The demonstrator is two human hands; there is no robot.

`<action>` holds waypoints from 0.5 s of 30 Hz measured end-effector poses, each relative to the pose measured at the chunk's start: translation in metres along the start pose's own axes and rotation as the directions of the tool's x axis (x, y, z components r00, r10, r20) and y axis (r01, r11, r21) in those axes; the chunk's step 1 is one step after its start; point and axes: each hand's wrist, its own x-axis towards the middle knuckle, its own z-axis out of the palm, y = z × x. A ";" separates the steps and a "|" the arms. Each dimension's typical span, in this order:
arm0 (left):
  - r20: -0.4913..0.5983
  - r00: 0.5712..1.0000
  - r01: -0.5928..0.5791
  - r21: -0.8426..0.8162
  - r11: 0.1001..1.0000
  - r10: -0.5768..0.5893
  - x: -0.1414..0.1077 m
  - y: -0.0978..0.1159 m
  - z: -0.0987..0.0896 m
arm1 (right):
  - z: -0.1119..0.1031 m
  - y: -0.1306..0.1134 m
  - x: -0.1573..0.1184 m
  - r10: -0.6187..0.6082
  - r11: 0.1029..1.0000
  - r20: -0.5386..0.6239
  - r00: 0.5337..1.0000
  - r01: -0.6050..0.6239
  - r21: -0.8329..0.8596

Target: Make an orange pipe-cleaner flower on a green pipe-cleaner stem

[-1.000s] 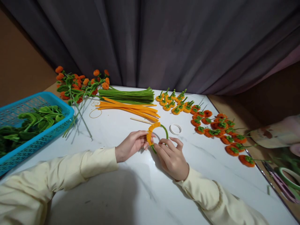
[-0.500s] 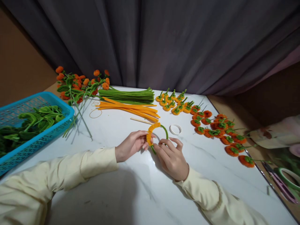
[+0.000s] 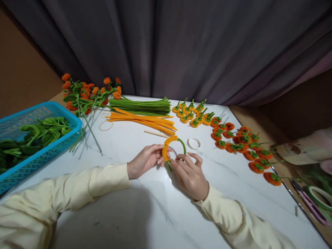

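Observation:
Between my hands is a green pipe cleaner (image 3: pixel 184 145) bent into an arch, with a row of yellow-orange pipe cleaner loops (image 3: pixel 166 148) along its left part. My left hand (image 3: pixel 147 159) pinches the yellow loops from the left side. My right hand (image 3: pixel 190 174) is closed on the green pipe cleaner at the right; its fingertips partly hide the stem. A short green end points down below the loops. Just beyond my hands lie a thin wooden stick (image 3: pixel 155 134) and a white ring (image 3: pixel 194 143).
Green pipe cleaners (image 3: pixel 142 105) and orange pipe cleaners (image 3: pixel 142 120) lie at the back. Yellow flower heads (image 3: pixel 194 122) and orange flower heads (image 3: pixel 256 166) spread rightward. A blue basket (image 3: pixel 75 128) of leaves and stemmed orange flowers (image 3: pixel 85 91) stand left. Scissors (image 3: pixel 310 204) and green tape (image 3: pixel 320 197) lie far right.
The short green end below the yellow loops has shifted very slightly. Both hands hold nearly the same pose.

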 end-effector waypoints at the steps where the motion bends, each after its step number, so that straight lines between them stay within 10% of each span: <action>1: -0.001 1.000 -0.007 0.023 1.000 0.007 0.000 0.000 0.000 | 0.000 0.000 0.000 0.003 1.000 -0.001 1.000 -0.003 -0.004; 7: -0.046 0.997 -0.036 0.362 0.931 0.057 -0.003 -0.004 0.002 | -0.001 0.000 0.001 0.000 1.000 -0.002 1.000 0.000 -0.014; 15: -0.111 0.991 -0.022 0.383 0.924 0.070 -0.004 -0.001 0.003 | -0.002 -0.002 0.002 0.020 0.998 0.001 1.000 -0.020 -0.057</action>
